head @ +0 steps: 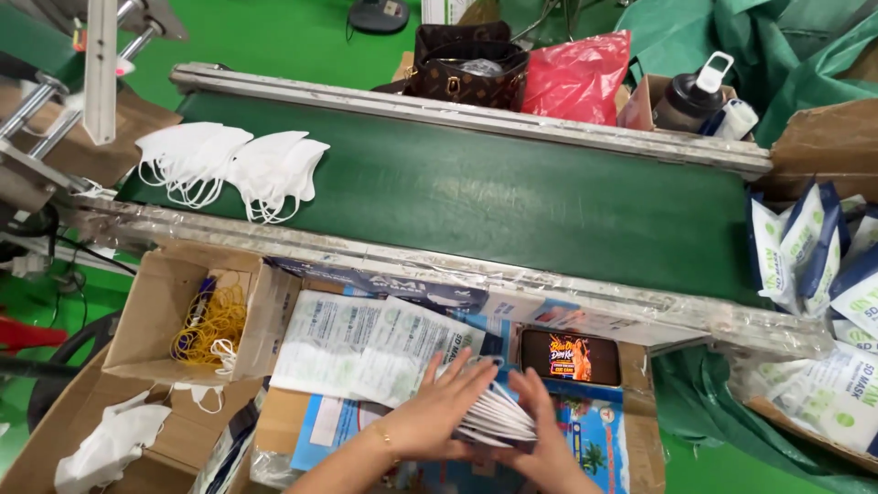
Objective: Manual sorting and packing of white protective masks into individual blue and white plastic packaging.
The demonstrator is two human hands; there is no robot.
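Note:
My left hand (pixel 437 407) and my right hand (pixel 547 437) together clasp a stack of flat white packets (pixel 498 418) over a blue printed surface (pixel 599 434) at the bottom centre. The left hand presses the stack from the left with fingers spread, while the right hand cups it from the right. Just left of the hands lie flat printed white mask pouches (pixel 366 343). A phone with a lit screen (pixel 570 357) lies just beyond my right hand.
A green conveyor belt (pixel 512 192) crosses the view, with a pile of white face masks (pixel 229 165) at its left end. A cardboard box of yellow rubber bands (pixel 212 322) sits lower left. Packed blue-white mask pouches (pixel 823 265) fill the right. Bags and a bottle (pixel 693 91) stand behind the belt.

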